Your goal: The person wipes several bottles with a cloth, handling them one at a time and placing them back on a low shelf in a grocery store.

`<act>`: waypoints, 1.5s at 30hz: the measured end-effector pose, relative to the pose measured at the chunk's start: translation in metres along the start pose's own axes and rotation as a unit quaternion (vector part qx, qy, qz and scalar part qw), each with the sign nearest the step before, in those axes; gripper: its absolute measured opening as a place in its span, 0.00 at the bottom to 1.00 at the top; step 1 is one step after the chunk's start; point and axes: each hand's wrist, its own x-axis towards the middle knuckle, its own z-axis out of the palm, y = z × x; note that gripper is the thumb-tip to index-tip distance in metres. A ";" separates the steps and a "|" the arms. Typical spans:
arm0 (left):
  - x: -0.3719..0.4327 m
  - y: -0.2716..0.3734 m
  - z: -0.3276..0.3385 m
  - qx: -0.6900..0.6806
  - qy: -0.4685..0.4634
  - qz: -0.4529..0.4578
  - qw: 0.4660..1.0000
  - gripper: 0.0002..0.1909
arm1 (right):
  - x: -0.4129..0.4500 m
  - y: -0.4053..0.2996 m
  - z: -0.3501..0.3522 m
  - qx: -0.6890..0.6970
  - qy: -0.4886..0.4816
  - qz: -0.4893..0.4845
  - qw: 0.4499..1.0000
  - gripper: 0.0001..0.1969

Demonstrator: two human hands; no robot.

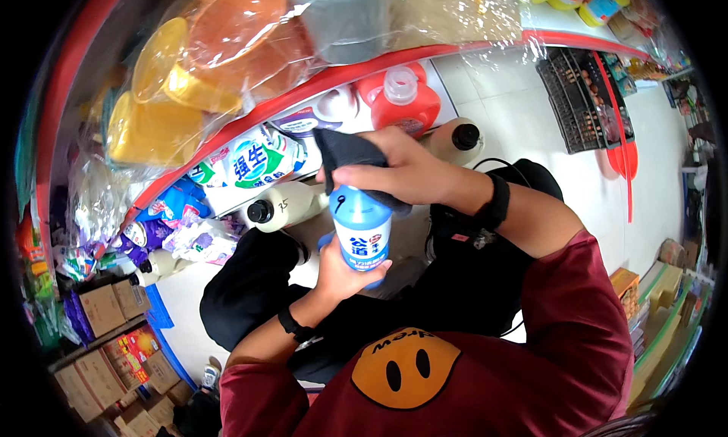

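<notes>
My left hand (344,275) grips the lower part of a blue plastic bottle (364,232) with a white and blue label. The bottle stands nearly upright between my knees. A black cloth (350,150) is held in my right hand (412,167) and lies over the bottle's top, hiding the cap. Left of the bottle, a cream-coloured bottle with a black cap (293,205) lies tilted and bears handwriting. Another cream bottle (455,141) is beyond my right hand. A red jug (404,110) with a clear cap sits on the low shelf.
The red-edged shelf (307,84) overhangs the low shelf and carries plastic-wrapped yellow and orange tubs (239,27). Detergent bags (250,155) lie beneath it. A black crate (586,101) is on the tiled floor at right. Cardboard boxes (102,312) are stacked at left.
</notes>
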 end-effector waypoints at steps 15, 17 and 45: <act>-0.013 0.015 -0.008 -0.535 -0.361 -0.151 0.748 0.38 | 0.002 0.014 0.016 0.333 -0.024 0.013 0.942 0.18; -0.015 0.028 -0.011 -0.560 -0.365 -0.164 0.726 0.39 | -0.001 0.022 0.023 0.435 -0.040 0.033 0.899 0.23; 0.016 0.056 -0.027 -0.411 -0.124 -0.184 0.884 0.35 | -0.004 0.044 0.036 0.527 0.169 0.146 0.820 0.31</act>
